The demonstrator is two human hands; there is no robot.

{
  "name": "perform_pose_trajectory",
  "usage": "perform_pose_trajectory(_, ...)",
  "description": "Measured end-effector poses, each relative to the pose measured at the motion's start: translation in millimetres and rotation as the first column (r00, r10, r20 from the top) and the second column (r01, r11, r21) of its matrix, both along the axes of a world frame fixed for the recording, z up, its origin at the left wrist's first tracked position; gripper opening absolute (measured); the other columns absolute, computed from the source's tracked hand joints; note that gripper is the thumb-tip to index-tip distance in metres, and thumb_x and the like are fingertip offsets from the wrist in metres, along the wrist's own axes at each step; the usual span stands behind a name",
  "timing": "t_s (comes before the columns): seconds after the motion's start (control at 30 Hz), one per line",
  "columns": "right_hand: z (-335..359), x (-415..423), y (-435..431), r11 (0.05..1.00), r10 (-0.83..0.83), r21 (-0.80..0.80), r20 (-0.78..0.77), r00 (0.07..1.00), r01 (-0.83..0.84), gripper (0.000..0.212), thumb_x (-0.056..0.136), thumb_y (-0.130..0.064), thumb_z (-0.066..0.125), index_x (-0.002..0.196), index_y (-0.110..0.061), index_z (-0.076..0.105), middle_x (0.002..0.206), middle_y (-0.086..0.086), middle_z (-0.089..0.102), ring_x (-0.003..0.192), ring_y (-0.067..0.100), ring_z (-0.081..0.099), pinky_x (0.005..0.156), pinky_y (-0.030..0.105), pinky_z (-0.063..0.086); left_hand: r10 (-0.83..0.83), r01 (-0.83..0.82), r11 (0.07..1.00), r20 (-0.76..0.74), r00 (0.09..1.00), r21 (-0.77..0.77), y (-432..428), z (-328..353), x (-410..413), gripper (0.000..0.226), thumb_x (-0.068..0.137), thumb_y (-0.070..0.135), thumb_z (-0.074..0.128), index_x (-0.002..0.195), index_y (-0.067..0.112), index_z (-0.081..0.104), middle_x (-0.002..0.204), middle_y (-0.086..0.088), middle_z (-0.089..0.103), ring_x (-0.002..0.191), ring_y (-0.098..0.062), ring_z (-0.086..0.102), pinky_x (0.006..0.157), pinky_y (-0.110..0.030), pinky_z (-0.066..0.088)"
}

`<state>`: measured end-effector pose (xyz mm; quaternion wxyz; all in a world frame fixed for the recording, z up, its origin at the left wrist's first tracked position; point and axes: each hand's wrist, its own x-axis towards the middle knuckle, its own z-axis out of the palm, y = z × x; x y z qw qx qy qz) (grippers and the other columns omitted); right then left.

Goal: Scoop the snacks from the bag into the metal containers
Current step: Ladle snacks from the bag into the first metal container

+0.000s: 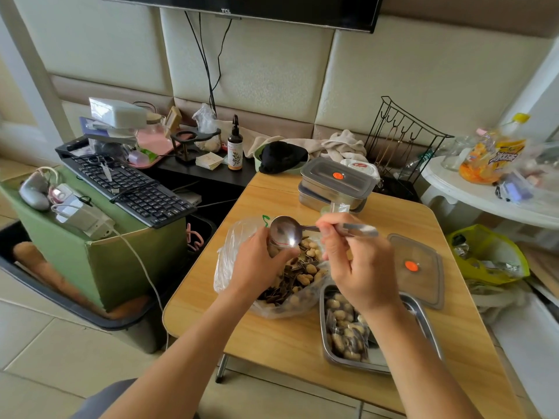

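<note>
On the wooden table my left hand grips the bag, my right hand pinches the empty spoon, and a tilted carry could spill snacks beside the container.

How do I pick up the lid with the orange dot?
The lid lies flat on the table, with no handle showing. Probably best to pinch its thin rim on the long right side, coming from the right, because the open metal container sits close on its left.
</note>
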<state>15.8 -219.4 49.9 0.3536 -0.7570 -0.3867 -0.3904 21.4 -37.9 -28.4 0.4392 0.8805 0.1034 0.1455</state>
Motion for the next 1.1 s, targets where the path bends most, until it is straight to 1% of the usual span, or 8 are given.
perform_pose_trajectory(0.1,0,5,-6,0.984,-0.099,0.139,-0.098,0.990,0.113,0.026,0.108,-0.015,0.051,0.097,-0.006,0.071,0.068,-0.005,0.068,0.055,0.006,0.067,0.048,0.019,0.050,0.005,-0.004,1.000,0.005,1.000,-0.029,2,1,-2,0.042,0.085,0.049,0.079,0.110,0.021,0.061,0.101,0.008,0.066,0.084,-0.007,0.062,0.067,-0.022,0.048)
perform_pose_trajectory(0.2,-1,9,-12,0.924,-0.102,0.313,-0.355,0.929,0.221,0.025,0.110,-0.024,0.051,0.098,-0.009,0.067,0.065,-0.004,0.069,0.054,0.005,0.070,0.047,0.021,0.054,0.046,-0.045,0.998,0.040,0.998,-0.031,5,6,-6,0.038,0.091,0.045,0.074,0.117,0.020,0.062,0.109,0.012,0.063,0.085,-0.002,0.059,0.066,-0.013,0.044)
perform_pose_trajectory(0.37,-9,21,-14,0.765,0.095,0.457,-0.778,0.621,0.455,0.038,0.108,-0.039,0.050,0.096,-0.005,0.063,0.071,0.008,0.075,0.059,0.026,0.075,0.052,0.034,0.058,0.121,-0.118,0.992,0.079,0.990,-0.043,13,10,-9,0.034,0.093,0.046,0.071,0.113,0.020,0.062,0.109,0.011,0.062,0.081,0.006,0.053,0.063,-0.011,0.039)
perform_pose_trajectory(0.47,-17,23,-5,0.673,0.299,0.506,-0.853,0.428,0.540,0.042,0.108,-0.036,0.054,0.101,0.005,0.062,0.076,0.015,0.076,0.066,0.028,0.077,0.051,0.023,0.058,0.129,-0.127,0.991,0.072,0.989,-0.031,13,10,-9,0.034,0.092,0.048,0.072,0.109,0.021,0.062,0.108,0.009,0.063,0.082,0.005,0.053,0.064,-0.014,0.040)
perform_pose_trajectory(0.57,-23,22,4,0.592,0.420,0.551,-0.834,0.359,0.588,0.039,0.106,-0.032,0.058,0.106,0.007,0.062,0.076,0.016,0.076,0.069,0.029,0.078,0.054,0.023,0.060,0.130,-0.128,0.991,0.067,0.989,-0.029,10,11,-12,0.034,0.093,0.045,0.072,0.112,0.018,0.063,0.106,0.010,0.062,0.080,0.006,0.054,0.065,-0.015,0.045)
perform_pose_trajectory(0.77,-24,27,0,0.550,0.398,0.552,-0.833,0.385,0.626,0.032,0.105,-0.029,0.060,0.108,0.003,0.062,0.077,0.013,0.078,0.072,0.027,0.079,0.057,0.024,0.062,0.110,-0.110,0.994,0.055,0.992,-0.008,6,13,-15,0.032,0.094,0.043,0.071,0.112,0.019,0.061,0.102,0.013,0.059,0.072,0.007,0.052,0.056,-0.009,0.039)
perform_pose_trajectory(0.93,-23,22,-2,0.728,0.092,0.410,-0.853,0.514,0.549,0.027,0.105,-0.032,0.060,0.099,-0.006,0.064,0.078,0.008,0.077,0.065,0.018,0.078,0.062,0.032,0.064,0.105,-0.105,0.995,0.037,0.994,0.000,6,14,-14,0.033,0.094,0.043,0.071,0.113,0.017,0.062,0.105,0.011,0.061,0.070,0.006,0.053,0.057,-0.007,0.043)
perform_pose_trajectory(1.1,-28,17,6,0.864,-0.145,0.250,-0.710,0.689,0.438,0.023,0.103,-0.030,0.063,0.092,-0.011,0.066,0.070,-0.001,0.074,0.058,0.006,0.073,0.056,0.033,0.062,0.096,-0.096,0.995,0.028,0.995,0.007,5,13,-14,0.032,0.094,0.044,0.072,0.111,0.020,0.060,0.108,0.008,0.063,0.072,0.006,0.053,0.059,-0.006,0.042)
